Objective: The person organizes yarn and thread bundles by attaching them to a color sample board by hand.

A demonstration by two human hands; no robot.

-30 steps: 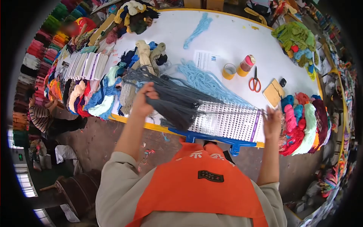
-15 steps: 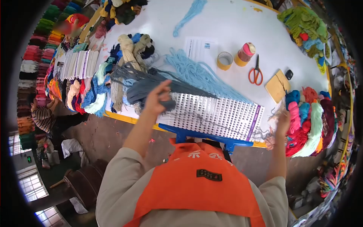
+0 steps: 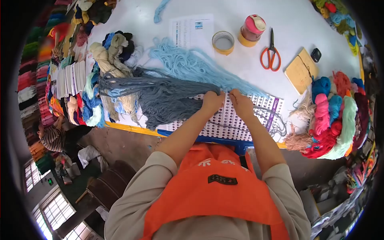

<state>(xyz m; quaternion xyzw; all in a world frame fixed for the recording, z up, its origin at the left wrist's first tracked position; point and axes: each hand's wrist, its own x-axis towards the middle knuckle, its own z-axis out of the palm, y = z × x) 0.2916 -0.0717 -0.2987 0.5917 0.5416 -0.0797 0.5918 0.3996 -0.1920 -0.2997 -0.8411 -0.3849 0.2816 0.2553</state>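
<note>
My left hand [image 3: 212, 101] is closed around the narrow end of a dark grey yarn hank [image 3: 166, 94], whose loose strands fan out to the left. Close beside it, my right hand [image 3: 241, 103] is pinched shut; what its fingers hold is hidden. Both hands are over white cards with rows of punched holes [image 3: 228, 118] and a purple edge strip. Grey strands [image 3: 276, 127] trail across the cards' right end. Light blue yarn [image 3: 180, 58] lies just behind the grey hank.
Orange-handled scissors [image 3: 271, 56], a tape roll [image 3: 223, 42], a pink-lidded jar [image 3: 254, 27] and a tan notebook [image 3: 300, 72] lie farther back. Coloured yarn hanks [image 3: 322, 114] hang at right; beige ones [image 3: 106, 60] lie left. A person in a striped shirt [image 3: 54, 139] is at far left.
Both hands have come together over the cards; the left moved right, the right moved left. The grey yarn is spread more widely, and the camera view has shifted.
</note>
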